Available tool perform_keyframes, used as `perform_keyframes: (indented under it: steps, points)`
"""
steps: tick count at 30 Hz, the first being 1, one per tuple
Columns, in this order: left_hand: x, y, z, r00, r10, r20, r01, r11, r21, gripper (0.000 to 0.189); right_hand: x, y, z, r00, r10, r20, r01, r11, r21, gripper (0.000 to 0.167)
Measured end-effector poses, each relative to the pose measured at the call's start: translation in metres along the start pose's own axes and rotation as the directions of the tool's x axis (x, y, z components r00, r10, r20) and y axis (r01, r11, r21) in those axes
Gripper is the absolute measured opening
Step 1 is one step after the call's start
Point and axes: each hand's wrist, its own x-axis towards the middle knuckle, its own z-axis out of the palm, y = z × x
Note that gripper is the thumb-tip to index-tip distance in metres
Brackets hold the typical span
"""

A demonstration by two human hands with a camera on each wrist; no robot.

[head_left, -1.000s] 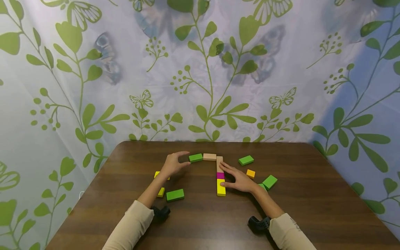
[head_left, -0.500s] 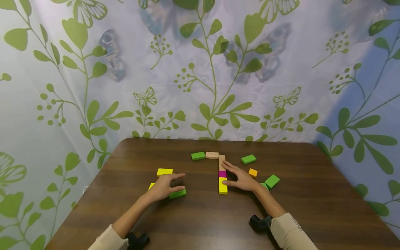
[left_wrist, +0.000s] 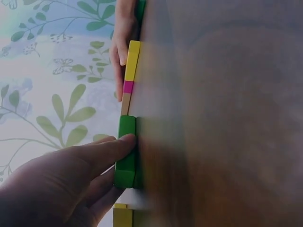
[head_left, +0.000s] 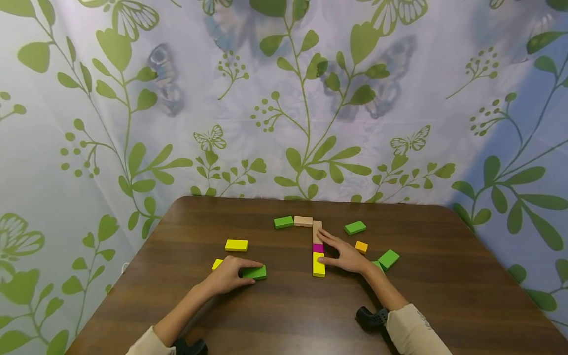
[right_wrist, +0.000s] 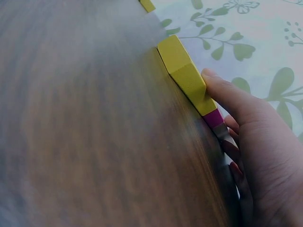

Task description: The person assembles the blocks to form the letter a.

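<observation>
At the left of the table, my left hand has its thumb and fingers on either side of a green block, which lies flat. In the left wrist view the thumb presses the near face of that green block. My right hand rests along a straight row, with its thumb at the yellow block and its fingertips at the natural wood block. Between those two sits a small magenta block. Another natural wood block and a green block extend leftward from the row's far end.
Two yellow blocks lie on the left, one behind my left hand and one partly covered by it. Right of the row are a green block, an orange block and two more green blocks. A patterned curtain hangs behind the table.
My left hand has come back from the far green block toward the front left and closed its fingers on the near green block. The right hand stays at the row.
</observation>
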Motion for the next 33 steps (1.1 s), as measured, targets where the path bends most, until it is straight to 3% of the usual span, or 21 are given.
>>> perform_keyframes:
  steps: [5, 17, 21, 27, 33]
  points:
    - [0.017, 0.003, 0.005, 0.999, 0.036, 0.026, -0.036, 0.999, -0.021, 0.041, 0.0, 0.0, 0.0, 1.0, -0.018, -0.004, 0.018, 1.0, 0.002, 0.078]
    - [0.098, 0.011, 0.036, 0.999, 0.044, -0.021, -0.043, 0.999, 0.013, 0.037, -0.001, -0.001, 0.0, 0.999, -0.043, -0.015, 0.043, 0.999, 0.011, 0.077]
    - [0.117, 0.01, 0.042, 0.999, 0.034, -0.005, -0.034, 0.999, -0.007, 0.036, -0.001, -0.001, 0.001, 1.0, -0.025, -0.004, 0.025, 1.0, 0.01, 0.077]
    - [0.128, 0.01, 0.047, 0.999, 0.036, 0.015, -0.036, 0.999, -0.033, 0.037, 0.0, 0.0, 0.0, 1.0, -0.011, 0.001, 0.011, 1.0, 0.008, 0.078]
    - [0.122, 0.008, 0.049, 0.998, 0.044, -0.035, -0.046, 0.998, -0.052, 0.042, -0.001, 0.0, -0.001, 1.0, -0.013, 0.004, 0.013, 1.0, 0.003, 0.079]
